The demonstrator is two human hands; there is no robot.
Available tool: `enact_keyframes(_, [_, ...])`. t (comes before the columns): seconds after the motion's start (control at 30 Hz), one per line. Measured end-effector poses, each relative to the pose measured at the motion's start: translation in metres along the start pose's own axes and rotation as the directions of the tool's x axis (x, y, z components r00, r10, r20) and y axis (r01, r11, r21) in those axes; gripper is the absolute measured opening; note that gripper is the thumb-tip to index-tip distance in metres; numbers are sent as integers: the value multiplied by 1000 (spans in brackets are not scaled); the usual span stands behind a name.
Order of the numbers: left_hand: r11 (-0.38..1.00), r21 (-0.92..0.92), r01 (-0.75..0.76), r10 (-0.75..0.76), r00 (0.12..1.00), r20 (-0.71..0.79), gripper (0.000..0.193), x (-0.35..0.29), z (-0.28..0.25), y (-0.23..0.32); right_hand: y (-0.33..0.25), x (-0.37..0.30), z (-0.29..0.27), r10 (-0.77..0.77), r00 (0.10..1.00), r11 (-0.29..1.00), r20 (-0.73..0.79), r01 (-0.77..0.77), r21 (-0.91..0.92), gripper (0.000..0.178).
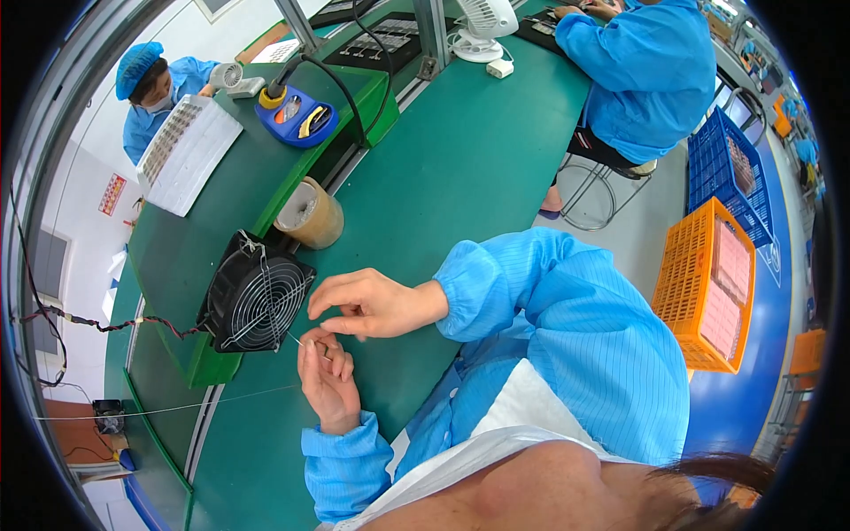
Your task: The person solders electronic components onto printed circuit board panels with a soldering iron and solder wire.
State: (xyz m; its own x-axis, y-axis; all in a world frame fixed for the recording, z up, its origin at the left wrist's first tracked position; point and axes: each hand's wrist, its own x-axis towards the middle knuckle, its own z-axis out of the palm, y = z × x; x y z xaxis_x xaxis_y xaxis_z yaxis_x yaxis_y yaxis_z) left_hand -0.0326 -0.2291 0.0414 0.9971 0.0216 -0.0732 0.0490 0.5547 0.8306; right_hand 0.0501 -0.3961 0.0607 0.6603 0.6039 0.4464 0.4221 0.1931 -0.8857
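My left hand is raised over the green bench, its thumb and fingertips pinched on a thin wire with a short end sticking out toward the fan. Just above it, my right hand has its fingers curled down, thumb and fingertips close to the left fingertips. Whatever those right fingers hold, if anything, is hidden. Left of both hands stands a black cooling fan with a round wire guard, tilted against the raised green ledge. A long pale strand runs from the left edge toward my left wrist.
Behind the fan sits a tan cylindrical container. A blue soldering-iron stand and a white tray rest on the green ledge. Farther off are a white desk fan and two co-workers. An orange crate stands at right.
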Motion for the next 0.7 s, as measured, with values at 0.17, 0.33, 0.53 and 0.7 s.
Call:
enact_keyframes(0.17, [1000,18,2,-2,1000,1,29,0,2,0,24,4,6,-391,916,905,-85,366,-220,23])
enact_keyframes(0.33, [1000,11,-5,5,1000,-1,29,-1,4,0,7,-3,2,-330,944,931,19,329,-160,20])
enact_keyframes(0.53, [999,49,-9,9,1000,5,30,-1,4,0,10,-5,2,-262,965,963,20,263,-62,16])
enact_keyframes(0.7, [994,108,-30,35,999,-39,29,-2,7,1,11,-4,2,-396,918,908,-18,389,-153,16])
